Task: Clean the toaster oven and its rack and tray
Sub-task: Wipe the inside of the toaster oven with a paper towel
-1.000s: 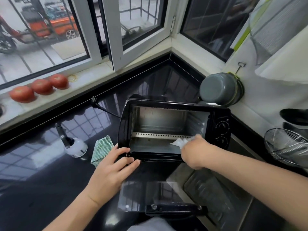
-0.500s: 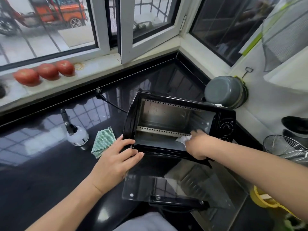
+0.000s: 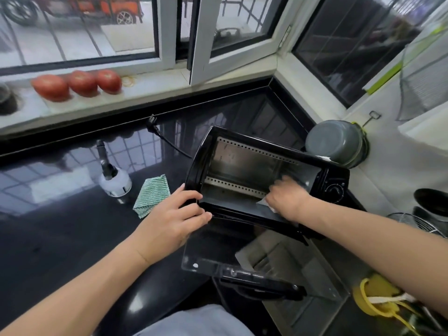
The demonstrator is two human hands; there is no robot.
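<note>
3 tomatoes point(image 3: 80, 83), 1 toaster oven point(image 3: 261, 175), 1 green cloth point(image 3: 151, 195), 1 spray bottle point(image 3: 114, 175), 2 hands point(image 3: 169, 226).

No legible text, brand or nos. anywhere — toaster oven point(image 3: 254, 170) dial marks too blurred.

Home kitchen: black stone counter point(image 3: 60, 238) w/ toaster oven point(image 3: 242, 146), pot point(image 3: 335, 141) far right, tomatoes point(image 3: 77, 83) on sill far left.

The worktop point(image 3: 48, 238) is black, glossy and reflective, running beneath the window sill. Directly on it: a black toaster oven point(image 3: 242, 141) with its glass door point(image 3: 208, 253) folded down, a folded green striped cloth point(image 3: 151, 196) just left of it, and a clear spray bottle point(image 3: 114, 175) further left.
</note>
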